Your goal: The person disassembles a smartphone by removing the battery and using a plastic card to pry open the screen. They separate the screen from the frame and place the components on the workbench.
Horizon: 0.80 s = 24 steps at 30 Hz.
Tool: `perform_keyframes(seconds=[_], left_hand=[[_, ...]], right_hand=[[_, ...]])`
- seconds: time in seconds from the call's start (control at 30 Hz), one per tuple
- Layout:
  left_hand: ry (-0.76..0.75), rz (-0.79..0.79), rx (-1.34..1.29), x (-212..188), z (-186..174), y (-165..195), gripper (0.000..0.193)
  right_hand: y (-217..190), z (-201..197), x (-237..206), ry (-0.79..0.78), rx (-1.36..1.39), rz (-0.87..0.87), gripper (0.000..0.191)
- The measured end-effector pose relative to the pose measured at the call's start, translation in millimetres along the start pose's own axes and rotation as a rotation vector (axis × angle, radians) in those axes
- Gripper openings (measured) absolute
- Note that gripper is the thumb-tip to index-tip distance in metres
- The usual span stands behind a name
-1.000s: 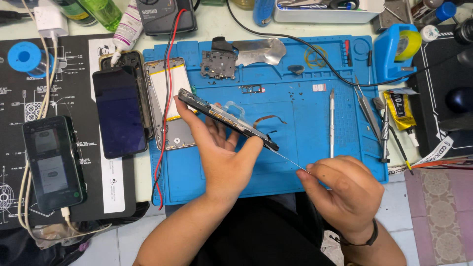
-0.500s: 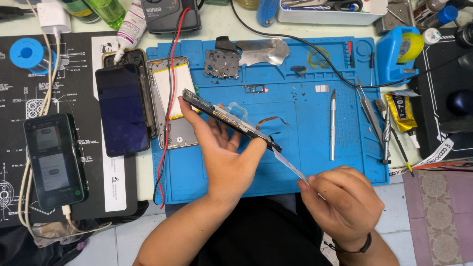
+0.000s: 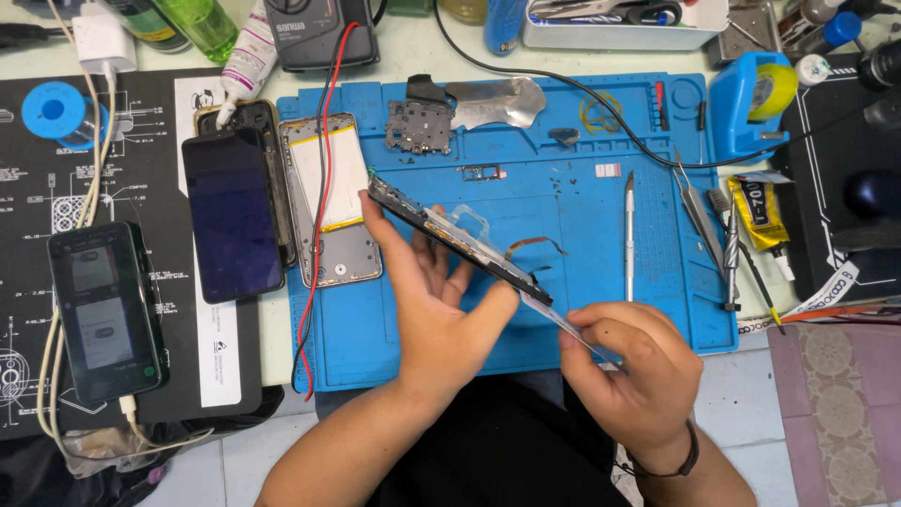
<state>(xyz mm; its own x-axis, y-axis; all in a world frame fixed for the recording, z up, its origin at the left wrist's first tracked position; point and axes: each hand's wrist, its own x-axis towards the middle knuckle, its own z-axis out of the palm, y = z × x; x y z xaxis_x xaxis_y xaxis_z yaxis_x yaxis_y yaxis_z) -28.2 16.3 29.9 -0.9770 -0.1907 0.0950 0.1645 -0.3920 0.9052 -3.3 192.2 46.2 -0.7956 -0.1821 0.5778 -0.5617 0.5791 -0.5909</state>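
The phone frame [image 3: 457, 242] is up on edge above the blue work mat [image 3: 394, 347], tilted, held in the left hand [image 3: 436, 310]: thumb pressing near its lower end, fingers spread behind its back and propping it. Just below that thumb, the right hand [image 3: 631, 371] pinches a thin flat pry tool [image 3: 563, 324], fingers closed tight on its handle, and the tip meets the frame's lower corner. A dark band sits on the right wrist.

Past the right fingers, a slim metal-handled knife [image 3: 629, 235] lies straight on the mat, well apart from the frame. Further right, tweezers [image 3: 694, 211] and a screwdriver [image 3: 731, 253] lie near the mat's edge, with a yellow glue tube [image 3: 758, 211] just beside them.

Beyond the left fingertips, an open phone back with its pale battery [image 3: 328, 183] lies flat, and a red wire [image 3: 319, 188] trails across it down toward the mat's near edge. Left of that, a dark screen panel [image 3: 230, 216] rests half on the black mat [image 3: 122, 113]. Further left, a lit phone [image 3: 105, 310] is plugged into a white cable.

Farther back, behind the frame, a small circuit board [image 3: 419, 127] and a silvery metal shield [image 3: 497, 101] sit at the mat's far edge. A blue tape dispenser [image 3: 755, 99] stands at the far right, bottles and a white tube at the far left.
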Motion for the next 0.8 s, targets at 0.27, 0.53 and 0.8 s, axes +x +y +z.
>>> perform_keyframes(seconds=[0.27,0.53,0.8], left_hand=[[0.027,-0.165,-0.223,-1.2,-16.9,9.2,0.089],[0.072,0.033,-0.077,-6.7,-13.6,-4.4,0.074],[0.039,0.114,0.050,-18.1,-14.6,-9.3,0.075]], right_hand=[[-4.4,-9.5,0.2,-0.061,-0.050,0.087,0.023],[-12.0,-5.9,4.3,-0.109,-0.135,0.209,0.015],[-15.5,5.0,11.9,-0.113,-0.227,0.096,0.012]])
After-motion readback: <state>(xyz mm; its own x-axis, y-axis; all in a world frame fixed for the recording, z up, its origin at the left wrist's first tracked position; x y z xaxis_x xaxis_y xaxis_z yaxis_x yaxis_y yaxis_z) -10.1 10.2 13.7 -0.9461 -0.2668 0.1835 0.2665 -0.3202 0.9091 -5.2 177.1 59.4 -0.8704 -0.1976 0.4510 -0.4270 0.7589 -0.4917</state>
